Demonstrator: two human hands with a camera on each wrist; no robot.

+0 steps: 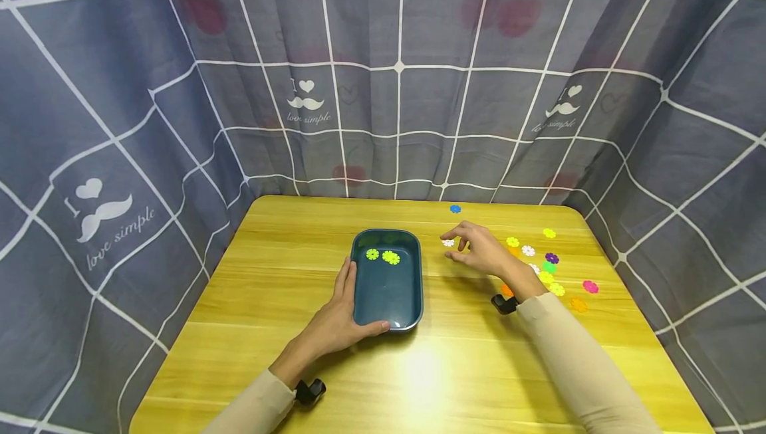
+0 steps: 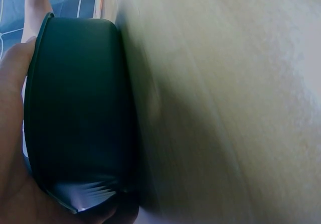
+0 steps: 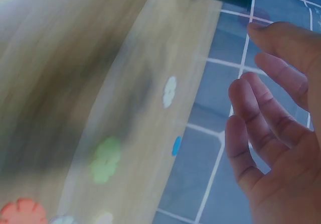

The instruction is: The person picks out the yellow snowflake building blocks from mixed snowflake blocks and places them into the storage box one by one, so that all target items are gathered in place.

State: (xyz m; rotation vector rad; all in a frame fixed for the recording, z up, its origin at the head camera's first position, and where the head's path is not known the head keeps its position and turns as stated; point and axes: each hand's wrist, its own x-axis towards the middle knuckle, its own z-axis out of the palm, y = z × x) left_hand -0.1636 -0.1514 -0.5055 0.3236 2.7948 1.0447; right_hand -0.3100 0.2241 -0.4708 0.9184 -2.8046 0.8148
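Observation:
A dark teal rectangular tray (image 1: 389, 294) stands on the wooden table, with several yellow-green flower-shaped discs (image 1: 391, 258) inside near its far end. My left hand (image 1: 338, 318) holds the tray at its left side and near left corner, thumb on the near rim. In the left wrist view, the tray's outer wall (image 2: 75, 98) fills the left part. Right of the tray, my right hand (image 1: 479, 250) hovers above the table, fingers loosely bent and holding nothing. A white flower disc (image 1: 447, 243) lies by its fingertips; the right wrist view shows a green disc (image 3: 106, 159) on the table.
Several flower discs in yellow, white, purple, green, pink and orange lie scattered on the right, among them a pink one (image 1: 590, 286). One blue disc (image 1: 455, 209) lies near the table's far edge. A grey checked curtain (image 1: 365, 102) surrounds the wooden table (image 1: 269, 254).

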